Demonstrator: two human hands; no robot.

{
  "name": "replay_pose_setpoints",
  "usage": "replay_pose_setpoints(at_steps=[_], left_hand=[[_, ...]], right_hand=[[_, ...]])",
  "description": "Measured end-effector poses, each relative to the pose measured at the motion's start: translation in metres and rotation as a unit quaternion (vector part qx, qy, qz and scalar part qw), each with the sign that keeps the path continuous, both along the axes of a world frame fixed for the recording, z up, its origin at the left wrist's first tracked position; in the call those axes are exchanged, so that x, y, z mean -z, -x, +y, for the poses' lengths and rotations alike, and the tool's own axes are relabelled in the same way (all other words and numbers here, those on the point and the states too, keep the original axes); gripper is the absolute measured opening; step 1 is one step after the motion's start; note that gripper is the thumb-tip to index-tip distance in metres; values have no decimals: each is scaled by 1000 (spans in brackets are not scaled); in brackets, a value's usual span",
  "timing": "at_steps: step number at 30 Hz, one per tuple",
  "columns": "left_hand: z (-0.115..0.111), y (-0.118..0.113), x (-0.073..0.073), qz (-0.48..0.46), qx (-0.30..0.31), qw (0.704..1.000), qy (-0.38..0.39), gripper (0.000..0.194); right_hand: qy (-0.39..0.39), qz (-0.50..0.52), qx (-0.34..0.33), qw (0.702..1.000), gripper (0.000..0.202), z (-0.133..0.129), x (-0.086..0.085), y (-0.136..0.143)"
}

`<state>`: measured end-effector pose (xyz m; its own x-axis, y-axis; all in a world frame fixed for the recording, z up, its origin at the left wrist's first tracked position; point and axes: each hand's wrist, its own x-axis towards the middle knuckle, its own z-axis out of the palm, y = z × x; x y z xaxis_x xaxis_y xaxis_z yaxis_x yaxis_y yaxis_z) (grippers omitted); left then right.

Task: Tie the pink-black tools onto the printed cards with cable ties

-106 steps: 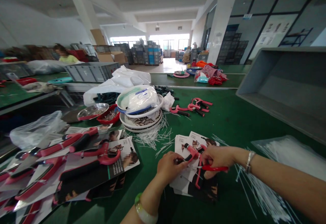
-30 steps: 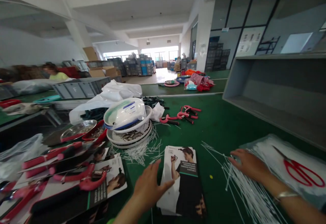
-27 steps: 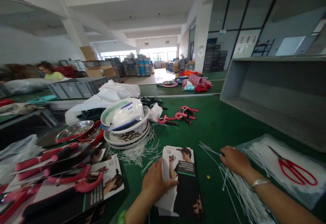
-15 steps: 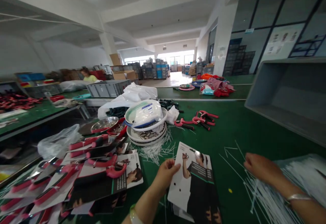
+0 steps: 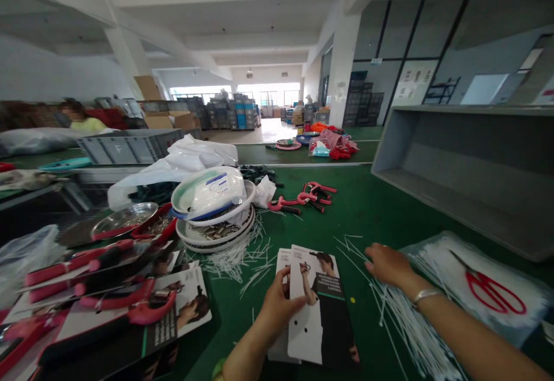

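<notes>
My left hand (image 5: 279, 306) pinches a printed backing card (image 5: 324, 312), black and white with a person's picture and small punched holes. Another card (image 5: 279, 346) lies partly behind it, its edge showing on the left. At the pile of white cable ties (image 5: 413, 326), my right hand (image 5: 387, 264) is closed with its fingertips turned down; whatever it grips is hidden. To the left lie cards carrying pink and black hand grip strengtheners (image 5: 147, 309), stacked over one another.
Red-handled scissors (image 5: 493, 294) rest on a plastic bag of ties at right, below a large grey crate (image 5: 459, 190). Stacked bowls (image 5: 216, 228) holding metal parts stand left of centre. Loose hand grip strengtheners (image 5: 303, 198) lie beyond the cards.
The view has turned right, bringing the scissors into sight. My right hand has come to the cable ties. The held cards have spread apart, so a second one shows.
</notes>
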<state>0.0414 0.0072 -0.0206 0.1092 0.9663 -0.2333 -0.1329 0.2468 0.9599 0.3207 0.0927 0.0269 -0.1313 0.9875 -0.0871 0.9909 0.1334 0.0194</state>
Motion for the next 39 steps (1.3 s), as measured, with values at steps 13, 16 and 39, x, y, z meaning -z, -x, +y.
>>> replay_pose_setpoints(at_steps=[13,16,39], left_hand=[[1,7,7,-49,-24,997,-56,38],[2,7,7,-49,-23,997,-58,37],[-10,9,-3,-128,-78,985,-82,52]], right_hand=[[19,80,58,995,15,12,-4,-20],[22,164,80,983,16,7,-4,-34],[287,685,84,665,40,-77,-18,102]])
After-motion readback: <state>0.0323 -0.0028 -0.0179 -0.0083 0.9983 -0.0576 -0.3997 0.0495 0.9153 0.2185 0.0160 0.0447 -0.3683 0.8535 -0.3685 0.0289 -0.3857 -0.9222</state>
